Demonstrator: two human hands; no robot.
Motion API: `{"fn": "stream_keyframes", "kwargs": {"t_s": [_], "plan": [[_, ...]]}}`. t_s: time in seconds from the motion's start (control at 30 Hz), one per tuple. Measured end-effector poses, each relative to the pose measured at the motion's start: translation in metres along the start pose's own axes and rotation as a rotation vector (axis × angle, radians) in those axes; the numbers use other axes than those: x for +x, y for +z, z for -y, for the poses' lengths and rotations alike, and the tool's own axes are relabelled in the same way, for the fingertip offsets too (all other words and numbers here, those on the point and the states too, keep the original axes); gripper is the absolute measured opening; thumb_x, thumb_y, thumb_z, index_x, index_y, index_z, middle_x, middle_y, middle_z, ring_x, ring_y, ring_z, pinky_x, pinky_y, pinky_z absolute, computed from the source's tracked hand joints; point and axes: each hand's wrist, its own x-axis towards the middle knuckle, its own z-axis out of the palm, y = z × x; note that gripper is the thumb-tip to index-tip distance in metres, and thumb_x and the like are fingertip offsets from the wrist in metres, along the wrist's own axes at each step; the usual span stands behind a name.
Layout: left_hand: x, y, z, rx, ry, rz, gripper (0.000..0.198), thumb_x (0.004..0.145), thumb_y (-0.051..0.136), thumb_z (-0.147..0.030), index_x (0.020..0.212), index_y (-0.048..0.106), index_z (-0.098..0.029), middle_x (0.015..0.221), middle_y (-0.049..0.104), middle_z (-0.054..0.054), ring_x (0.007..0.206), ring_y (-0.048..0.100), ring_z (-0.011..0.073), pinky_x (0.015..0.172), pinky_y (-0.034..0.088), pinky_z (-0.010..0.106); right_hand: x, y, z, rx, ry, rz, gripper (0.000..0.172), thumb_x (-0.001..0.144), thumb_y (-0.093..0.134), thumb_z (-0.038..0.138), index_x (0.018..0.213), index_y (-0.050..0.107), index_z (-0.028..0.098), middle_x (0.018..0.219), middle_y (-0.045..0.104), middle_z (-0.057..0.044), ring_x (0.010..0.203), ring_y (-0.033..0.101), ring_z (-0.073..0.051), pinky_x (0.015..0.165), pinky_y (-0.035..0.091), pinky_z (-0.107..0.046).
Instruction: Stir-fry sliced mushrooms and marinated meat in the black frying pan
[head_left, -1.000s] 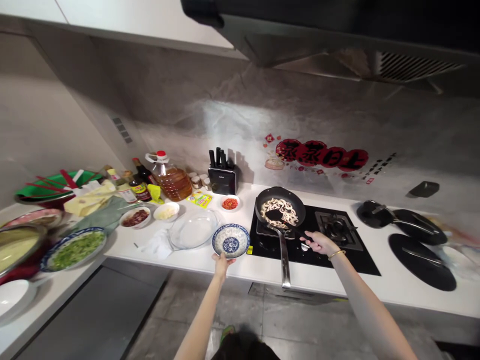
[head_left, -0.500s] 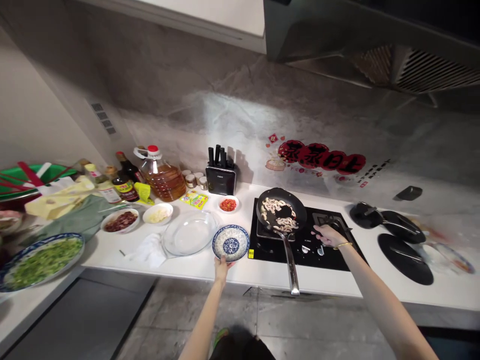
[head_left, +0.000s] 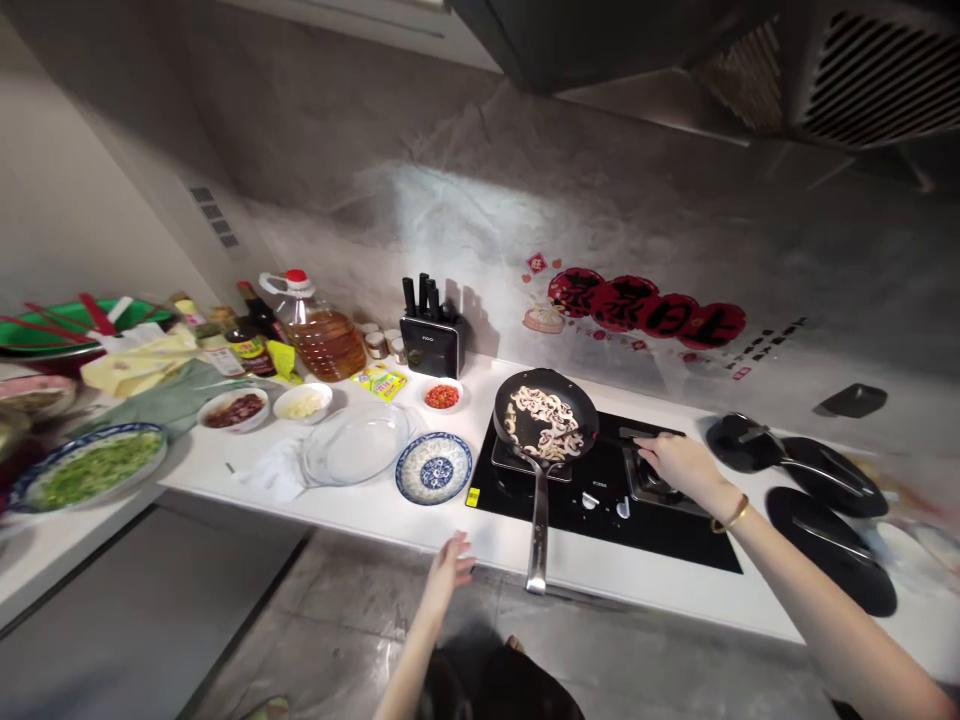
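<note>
My left hand (head_left: pixel 452 562) is held by the counter's front edge, fingers apart and holding nothing. Just beyond it a blue-and-white patterned plate (head_left: pixel 433 468) rests on the counter, left of the cooktop. Over the right burner (head_left: pixel 651 485), my right hand (head_left: pixel 681 466) has its fingers drawn together; what they hold, if anything, is hidden beneath them. A black frying pan (head_left: pixel 504 415) sits on the left burner with sliced mushrooms (head_left: pixel 551 424) in it, its metal handle pointing toward me. The black cooktop (head_left: pixel 675 545) has two control knobs in front.
Left of the plate is a glass dish (head_left: pixel 356 445), with bowls of red chopped pepper (head_left: pixel 442 397), garlic (head_left: pixel 303 404) and dark meat (head_left: pixel 235 410) around it. An oil jug (head_left: pixel 326 340) and a knife block (head_left: pixel 433 345) stand behind. Black lids (head_left: pixel 829 550) lie at right.
My left hand has let go of the patterned plate, now on the counter, and drawn back toward me. My right hand has shifted right over the right burner, fingers now turned down.
</note>
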Motion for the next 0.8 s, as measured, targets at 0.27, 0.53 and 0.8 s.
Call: {"fn": "stream_keyframes", "kwargs": {"t_s": [0.27, 0.53, 0.8], "plan": [[-0.090, 0.081, 0.030, 0.208, 0.181, -0.009, 0.046, 0.077, 0.050, -0.059, 0.106, 0.063, -0.025, 0.105, 0.067, 0.009, 0.089, 0.065, 0.0249, 0.075, 0.052, 0.035, 0.023, 0.046, 0.004, -0.080, -0.030, -0.110, 0.038, 0.094, 0.037, 0.034, 0.127, 0.055, 0.027, 0.090, 0.064, -0.010, 0.069, 0.065, -0.020, 0.055, 0.041, -0.026], [-0.111, 0.089, 0.032, 0.272, 0.308, -0.112, 0.040, 0.077, 0.057, -0.048, 0.108, 0.062, -0.023, 0.096, 0.069, 0.008, 0.090, 0.066, 0.0240, 0.084, 0.049, 0.034, 0.043, 0.076, 0.025, 0.100, -0.088, -0.026, 0.038, 0.095, 0.037, 0.032, 0.128, 0.054, 0.023, 0.093, 0.066, -0.011, 0.076, 0.067, -0.021, 0.062, 0.046, -0.027], [-0.110, 0.075, 0.024, 0.295, 0.340, -0.094, 0.051, 0.081, 0.050, -0.052, 0.117, 0.057, -0.017, 0.112, 0.065, 0.011, 0.098, 0.064, 0.0233, 0.091, 0.045, 0.034, 0.055, 0.054, 0.037, 0.113, -0.047, -0.078, 0.041, 0.095, 0.035, 0.035, 0.130, 0.052, 0.022, 0.095, 0.067, -0.013, 0.081, 0.067, -0.023, 0.069, 0.048, -0.031]]}}
